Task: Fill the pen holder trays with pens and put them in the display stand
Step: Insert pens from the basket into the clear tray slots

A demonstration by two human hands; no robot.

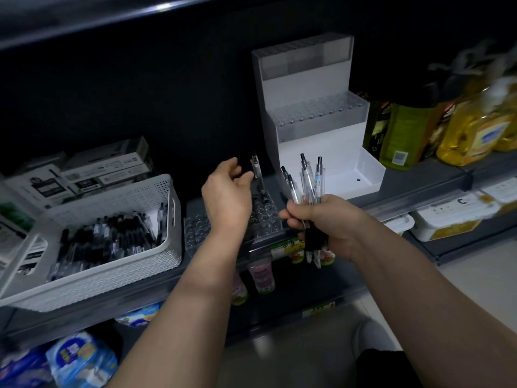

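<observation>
A clear pen holder tray (268,217) is seen lying on the dark shelf (419,197), between the two hands; its middle is hidden by the left wrist. One pen (256,169) is stood upright at its far edge; the left hand (226,197) is held just beside it with fingers loosely curled, and contact cannot be told. A bundle of pens (307,180) is gripped in the right hand (327,222), fingers wrapped round it, tips downward. The white stepped display stand (313,121) is set behind, clear trays seated on its upper two steps. A white basket (156,256) of pens is placed left, boxes (106,166) behind it; yellow bottles (472,130) are ranged right.
</observation>
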